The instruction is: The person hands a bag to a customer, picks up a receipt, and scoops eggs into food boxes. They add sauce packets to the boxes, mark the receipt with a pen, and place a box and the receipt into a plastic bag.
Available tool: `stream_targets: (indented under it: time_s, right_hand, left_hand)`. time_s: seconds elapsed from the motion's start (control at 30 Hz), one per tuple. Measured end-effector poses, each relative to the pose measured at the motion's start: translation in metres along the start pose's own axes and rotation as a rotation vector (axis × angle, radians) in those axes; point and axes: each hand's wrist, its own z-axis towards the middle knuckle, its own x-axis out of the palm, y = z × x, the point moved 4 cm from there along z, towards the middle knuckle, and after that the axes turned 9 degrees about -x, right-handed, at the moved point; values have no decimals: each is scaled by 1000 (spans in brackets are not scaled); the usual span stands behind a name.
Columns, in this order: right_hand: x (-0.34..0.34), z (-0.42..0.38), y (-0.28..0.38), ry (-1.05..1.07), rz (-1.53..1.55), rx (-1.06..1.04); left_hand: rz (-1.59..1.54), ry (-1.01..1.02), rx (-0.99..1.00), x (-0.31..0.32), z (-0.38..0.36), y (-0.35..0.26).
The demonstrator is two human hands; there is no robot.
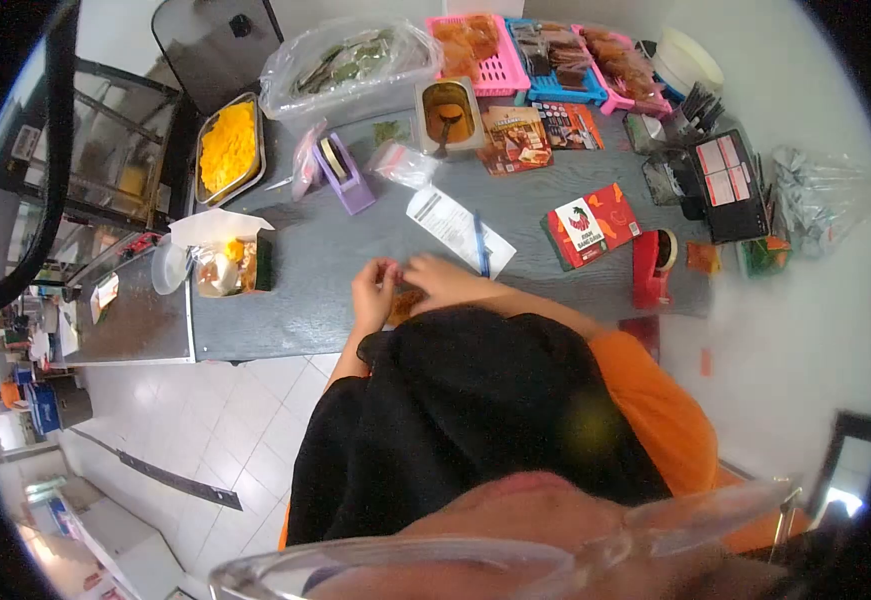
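My left hand (372,292) is at the front edge of the grey table, its fingertips pinched together. Close beside it, my right hand (442,281) has its fingers curled in toward the left fingertips. Whatever the two hands pinch is too small to make out. Just below them lies a small orange-brown packet (404,306), partly covered by the right wrist and the black head cloth. Beyond the hands, a printed slip of paper (448,222) lies on the table with a blue pen (481,243) across it. Left of the hands stands an opened food box (233,268) with food in it.
A purple tape dispenser (345,175), a tray of yellow food (228,148) and a metal container of sauce (449,122) stand farther back. On the right are red-and-white boxes (589,226) and a red tape dispenser (651,270). Packet-filled baskets (500,72) line the back.
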Motion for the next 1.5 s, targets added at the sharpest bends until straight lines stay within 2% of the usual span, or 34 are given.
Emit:
stream_targets:
  time_s: [0.07, 0.2, 0.27, 0.3, 0.37, 0.4, 0.47, 0.5, 0.53, 0.57, 0.6, 0.63, 0.67, 0.73, 0.8, 0.83, 0.87, 0.9, 0.97, 1.0, 1.07, 1.13, 1.17, 1.2, 1.23, 1.27, 1.33, 1.37, 1.4, 1.43, 1.47, 1.5]
  right_hand:
    - [39, -4, -12, 117, -415, -92]
    - [36, 4, -9, 80, -192, -189]
    - [28, 8, -23, -59, 62, -151]
    - [25, 9, -23, -57, 69, -163]
    - [5, 2, -39, -443, 425, 314]
    - [2, 7, -40, -431, 432, 306]
    - [0, 11, -64, -727, 1114, 696]
    - [-7, 21, -69, -763, 1250, 712]
    - [-14, 32, -75, -799, 1383, 727]
    - [-20, 43, -85, -784, 1381, 724]
    - [-31, 54, -97, -967, 1474, 527]
    - [-39, 63, -106, -1137, 1559, 317]
    - [-38, 67, -115, -1107, 1564, 314]
    - [-32, 61, -132, -1152, 1392, 661]
    - [-25, 55, -121, -1060, 1350, 679]
    - [-22, 51, -110, -1004, 1294, 702]
    - [-18, 48, -100, -971, 1294, 698]
    - [-14, 44, -88, -878, 1298, 716]
    - [-7, 41, -67, -771, 1295, 746]
    - [-4, 41, -58, -692, 1209, 761]
    - [1, 44, -47, -605, 1124, 778]
    - [1, 56, -38, -417, 823, 597]
    - [4, 61, -41, -418, 826, 601]
    - [0, 71, -42, -430, 569, 418]
    - [-2, 78, -39, -430, 314, 246]
    - [-5, 84, -37, -432, 316, 260]
    - [-24, 98, -10, -374, 38, 117]
    - [-24, 98, 1, -368, 40, 134]
    - [-31, 96, 17, -554, -182, 104]
    - [-40, 95, 37, -733, -409, 66]
    - [-46, 92, 59, -747, -585, 58]
    - [-39, 88, 63, -738, -589, 57]
  left_hand:
    - [18, -68, 30, -2, 5, 2]
    - [79, -232, 50, -26, 9, 18]
    - [102, -313, 41, -43, 5, 22]
    - [118, -389, 40, -55, 2, 23]
    - [157, -451, 19, -82, 2, 46]
    - [136, -583, -41, -100, -1, 56]
    - [135, -860, -129, -138, -7, 87]
    - [155, -1006, -156, -158, -6, 102]
    - [133, -1138, -256, -176, -6, 108]
    - [105, -1271, -356, -191, -4, 112]
    - [96, -1288, -359, -208, 3, 118]
    - [74, -1288, -444, -225, 10, 130]
    - [51, -1289, -530, -240, 15, 141]
    - [-500, -821, -641, -252, 34, 165]
    - [-462, -638, -568, -249, 45, 155]
    - [-306, -749, -606, -245, 46, 144]
    - [-298, -649, -597, -246, 45, 136]
    - [-312, -671, -604, -247, 44, 138]
    - [-86, -660, -348, -244, 47, 132]
    - [-95, -668, -360, -238, 43, 135]
    - [72, -679, -177, -220, 39, 129]
    - [154, -608, -99, -183, 19, 114]
    - [51, -590, -146, -161, 5, 113]
    - [-113, -517, -127, -139, -4, 122]
    - [149, -553, -129, -123, -21, 111]
    - [1, -439, -271, -110, -36, 95]
    - [227, -608, -84, -105, -56, 66]
    - [292, -656, -24, -106, -63, 55]
    - [288, -644, -37, -112, -65, 53]
    - [418, -601, 20, -122, -63, 50]
    - [545, -560, 81, -128, -62, 45]
    - [537, -561, 76, -134, -65, 37]
